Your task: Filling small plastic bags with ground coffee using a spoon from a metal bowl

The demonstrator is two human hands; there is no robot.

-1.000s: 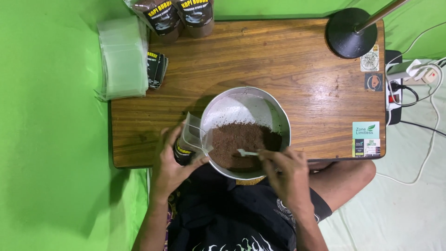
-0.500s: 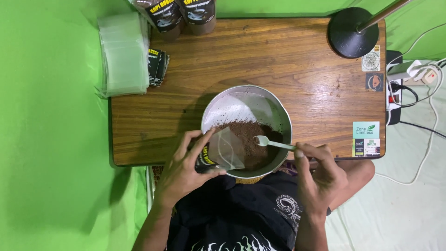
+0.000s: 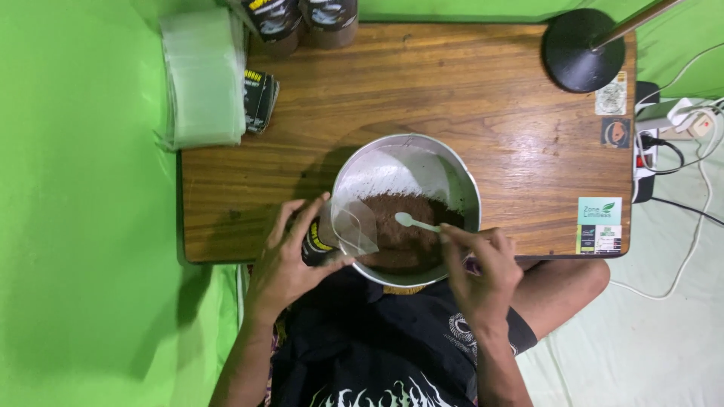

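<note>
A round metal bowl (image 3: 452, 177) sits at the near edge of a wooden table (image 3: 452, 90), holding brown powder (image 3: 400, 226). My left hand (image 3: 290, 260) holds a small clear plastic pouch (image 3: 351, 226) with a dark label, its mouth tilted over the bowl's left rim. My right hand (image 3: 483, 264) pinches the handle of a small white plastic spoon (image 3: 415, 221), whose scoop lies over the powder, a short way right of the pouch.
A stack of clear plastic bags (image 3: 204, 79) lies at the table's left end, beside a dark packet (image 3: 260, 98). Two filled dark pouches (image 3: 302, 19) stand at the far edge. A black lamp base (image 3: 581, 49) stands far right; cables and a power strip (image 3: 664, 128) lie beyond.
My right hand lifted the spoon out of the powder, drew it right, then brought it back left over the powder. My left hand raised the pouch from beside the bowl to over its rim.
</note>
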